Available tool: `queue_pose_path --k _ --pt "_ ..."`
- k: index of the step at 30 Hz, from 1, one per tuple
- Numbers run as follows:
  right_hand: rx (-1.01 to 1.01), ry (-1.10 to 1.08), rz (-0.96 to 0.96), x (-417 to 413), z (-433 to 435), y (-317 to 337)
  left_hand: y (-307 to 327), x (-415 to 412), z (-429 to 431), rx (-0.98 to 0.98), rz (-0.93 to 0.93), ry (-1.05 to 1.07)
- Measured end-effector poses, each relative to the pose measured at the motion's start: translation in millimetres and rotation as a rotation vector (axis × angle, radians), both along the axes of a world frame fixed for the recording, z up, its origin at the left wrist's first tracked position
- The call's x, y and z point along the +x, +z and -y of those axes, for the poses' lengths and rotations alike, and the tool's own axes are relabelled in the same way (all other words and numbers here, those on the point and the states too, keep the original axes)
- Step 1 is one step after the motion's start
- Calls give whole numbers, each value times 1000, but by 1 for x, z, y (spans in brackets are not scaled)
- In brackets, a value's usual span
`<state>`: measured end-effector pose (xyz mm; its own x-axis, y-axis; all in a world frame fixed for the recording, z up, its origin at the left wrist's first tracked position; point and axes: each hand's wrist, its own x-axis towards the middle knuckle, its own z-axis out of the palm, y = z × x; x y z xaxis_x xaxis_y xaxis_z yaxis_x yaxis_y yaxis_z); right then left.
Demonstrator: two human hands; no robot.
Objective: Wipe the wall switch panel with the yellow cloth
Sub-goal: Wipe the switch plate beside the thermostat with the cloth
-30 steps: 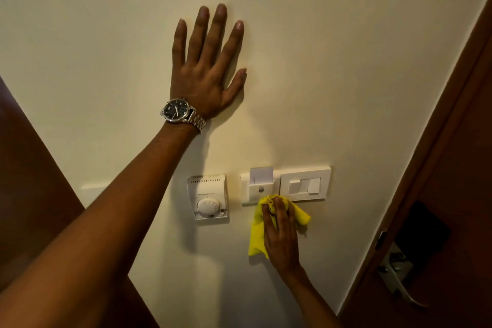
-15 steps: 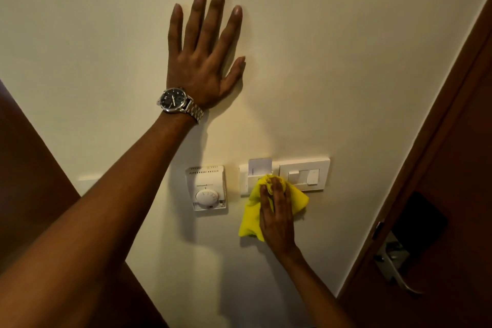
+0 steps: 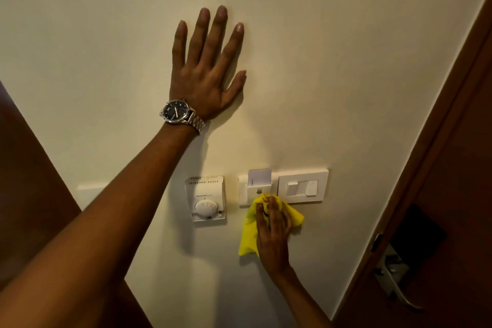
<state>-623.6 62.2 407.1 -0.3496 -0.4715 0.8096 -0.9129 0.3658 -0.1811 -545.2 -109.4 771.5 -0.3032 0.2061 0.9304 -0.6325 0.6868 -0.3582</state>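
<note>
**Yellow cloth pressed to the wall just under the switch panel**

My right hand (image 3: 274, 237) holds the yellow cloth (image 3: 249, 234) flat against the cream wall (image 3: 332, 61), fingers (image 3: 273, 210) extended and close together on top of the fabric rather than curled around it. The bunched top of the cloth sits under my fingertips and touches the lower edge of the wall switch panel (image 3: 302, 186), at the seam where the key-card holder (image 3: 255, 189) meets the switch plate. The rest of the cloth spreads out from beneath my palm, one corner hanging down past the left of my wrist, another poking out to the right of my knuckles. The two rocker switches lie above and to the right of my fingertips, uncovered.

My left hand (image 3: 207, 72) is planted open on the bare wall well above the panel, all five fingers spread and holding nothing, a steel wristwatch (image 3: 177, 112) at the wrist. A round-dial thermostat (image 3: 206, 201) is mounted left of my right-hand fingers, apart from the cloth. To the far right stands a brown door (image 3: 452, 168) with a metal lever handle (image 3: 399, 285).
</note>
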Motion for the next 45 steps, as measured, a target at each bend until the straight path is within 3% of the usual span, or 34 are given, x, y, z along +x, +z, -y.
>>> queue_pose_path --k 4,9,16,22,25,31,35,40,45 --pt "-75 34 8 1 16 19 1 -2 2 -7 -3 13" --pt "8 40 -88 -1 10 -5 0 1 0 15 16 5" --pt "-5 25 -151 5 27 12 2 -3 5 4 10 4" --pt "0 42 -8 21 27 9 0 0 2 12 17 5" --pt "-21 34 -23 16 34 24 2 -4 6 -3 7 2" --pt "32 16 -122 7 13 -10 1 -1 3 4 5 -2" --pt "-114 25 -6 0 26 17 1 -5 7 -9 4 11" --pt "-25 -2 -101 -3 9 -7 0 -2 3 10 16 11" --pt "-57 63 -60 4 26 27 3 -2 2 -7 2 15"
